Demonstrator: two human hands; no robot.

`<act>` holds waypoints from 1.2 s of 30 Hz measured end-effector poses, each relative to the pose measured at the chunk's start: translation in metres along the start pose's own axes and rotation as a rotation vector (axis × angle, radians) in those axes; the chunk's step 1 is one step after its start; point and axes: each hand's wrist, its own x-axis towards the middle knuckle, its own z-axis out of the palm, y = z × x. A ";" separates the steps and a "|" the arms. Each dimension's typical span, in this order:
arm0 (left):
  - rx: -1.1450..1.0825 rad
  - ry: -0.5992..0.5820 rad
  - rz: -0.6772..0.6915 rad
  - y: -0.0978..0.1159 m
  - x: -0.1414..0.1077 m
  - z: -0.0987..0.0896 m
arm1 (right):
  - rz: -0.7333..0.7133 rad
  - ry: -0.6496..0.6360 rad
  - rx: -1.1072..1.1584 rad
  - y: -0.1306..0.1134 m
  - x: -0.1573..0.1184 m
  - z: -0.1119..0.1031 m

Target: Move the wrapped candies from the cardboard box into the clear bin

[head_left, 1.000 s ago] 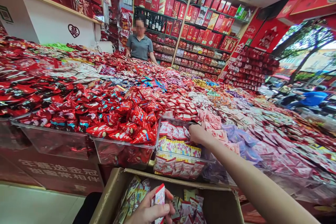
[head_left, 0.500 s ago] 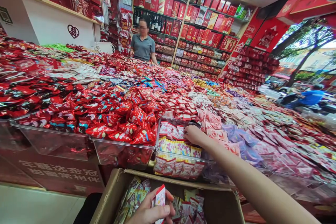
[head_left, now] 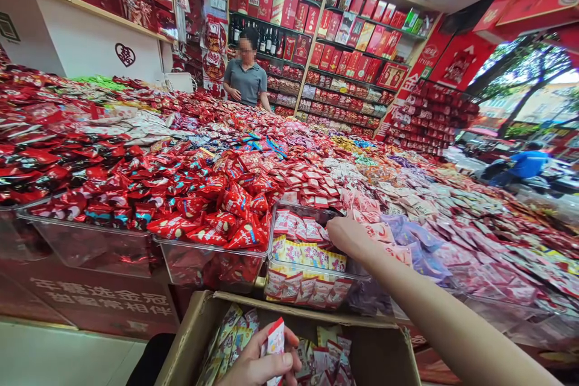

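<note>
My left hand [head_left: 265,357] is closed around a small white candy packet [head_left: 275,338] with a red top edge, over an open cardboard box [head_left: 298,307]. Loose candy packets [head_left: 230,341], yellow-green and pink-white, lie inside that box. My right hand [head_left: 347,235] reaches into a clear plastic bin [head_left: 312,269] beyond the box; its fingers point down and are hidden behind the back of the hand. In this bin, pink-and-white packets [head_left: 296,226] stand in a row behind yellow-and-white packets [head_left: 307,255].
Left of this bin, another clear bin [head_left: 210,265] is heaped with red candy packets [head_left: 239,205]. Purple packets [head_left: 414,241] crowd the right side. A person [head_left: 246,75] in a grey shirt stands behind the candy display, before shelves [head_left: 312,33] of boxes and bottles.
My right hand has shifted slightly right and its fingers have gone out of sight. My left hand stays still with its packet. The person behind has raised one hand towards the waist.
</note>
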 end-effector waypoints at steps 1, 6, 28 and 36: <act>-0.002 0.000 -0.003 0.000 0.000 0.000 | -0.002 0.000 -0.006 -0.002 -0.001 0.000; 0.004 -0.007 -0.011 -0.001 0.000 -0.001 | -0.063 0.008 -0.027 -0.008 -0.005 0.004; -0.177 0.026 -0.098 0.013 -0.008 0.015 | -0.278 0.180 0.813 -0.074 -0.146 0.022; -0.044 0.047 -0.108 0.003 -0.002 0.018 | -0.050 0.023 1.413 -0.089 -0.149 0.089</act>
